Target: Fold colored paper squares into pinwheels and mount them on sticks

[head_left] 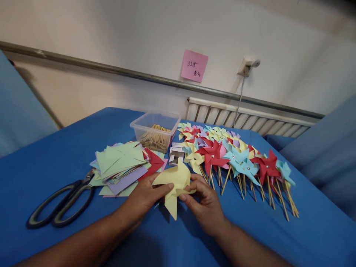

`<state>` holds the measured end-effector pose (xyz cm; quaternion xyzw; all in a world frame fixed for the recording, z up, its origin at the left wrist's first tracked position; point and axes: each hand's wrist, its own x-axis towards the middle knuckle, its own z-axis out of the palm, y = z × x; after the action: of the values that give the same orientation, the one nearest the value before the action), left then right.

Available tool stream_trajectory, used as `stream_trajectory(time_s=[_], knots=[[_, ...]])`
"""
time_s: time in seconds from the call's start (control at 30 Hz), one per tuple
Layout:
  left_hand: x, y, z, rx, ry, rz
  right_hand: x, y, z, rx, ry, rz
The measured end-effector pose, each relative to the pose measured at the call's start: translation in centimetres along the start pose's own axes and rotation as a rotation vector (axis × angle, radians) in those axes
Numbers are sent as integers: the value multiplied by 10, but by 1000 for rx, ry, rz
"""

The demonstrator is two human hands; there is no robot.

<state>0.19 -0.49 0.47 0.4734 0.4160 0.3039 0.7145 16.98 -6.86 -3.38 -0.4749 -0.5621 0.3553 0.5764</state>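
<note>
Here we hold a yellow paper piece (175, 183) just above the blue desk (55, 163), near its front edge. Our left hand (144, 198) pinches its left side with fingers laid over the sheet; our right hand (204, 202) grips the right edge between thumb and fingertips. Left of us lie a stack of coloured paper squares (122, 165) and scissors (61, 204). Finished pinwheels (236, 159) spread to the right, behind them a plastic box of sticks (155, 131).
</note>
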Motion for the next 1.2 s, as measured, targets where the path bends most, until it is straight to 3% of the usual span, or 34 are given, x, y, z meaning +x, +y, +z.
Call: stream_trajectory(time_s=[0.13,0.6,1.2], knots=[[0,0,2,42,11,-9,2,3,-2,18,38,32],[-4,4,6,-18,24,4,1,0,-2,-34,-90,-29],[-7,6,9,10,44,-40,0,-3,-3,-101,-61,-12]])
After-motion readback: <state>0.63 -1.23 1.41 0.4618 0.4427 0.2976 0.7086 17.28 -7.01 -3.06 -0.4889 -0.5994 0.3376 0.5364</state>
